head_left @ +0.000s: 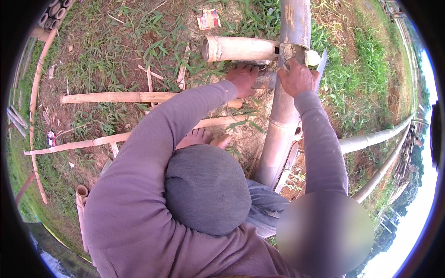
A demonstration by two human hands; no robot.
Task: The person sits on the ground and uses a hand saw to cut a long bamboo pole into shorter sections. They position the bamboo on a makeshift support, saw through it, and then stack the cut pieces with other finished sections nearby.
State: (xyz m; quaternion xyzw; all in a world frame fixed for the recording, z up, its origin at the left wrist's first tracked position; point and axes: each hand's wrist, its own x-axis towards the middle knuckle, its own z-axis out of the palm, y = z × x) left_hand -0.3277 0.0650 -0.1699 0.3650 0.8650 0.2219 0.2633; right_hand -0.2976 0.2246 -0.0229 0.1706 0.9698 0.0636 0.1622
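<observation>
A thick bamboo pole [280,125] runs away from me, between my knees and the far edge of the view. Near its far part is a rough cut notch [292,50]. My right hand [298,78] is closed at the pole just below this notch; what its fingers hold is mostly hidden. A pale flat blade [321,69] shows beside that hand, on the pole's right. To the left of the pole, my left hand [242,79] is wrapped around a short greyish bamboo piece [265,80]. Just beyond it, a cut bamboo tube [243,48] sticks out leftward from the pole.
Split bamboo strips [116,97] lie on the grassy ground to the left, with a longer strip [92,142] nearer me. A crumpled wrapper [208,19] lies beyond the tube. Bamboo poles [375,138] stretch off at the right. Stacked bamboo ends [53,13] show at the far left.
</observation>
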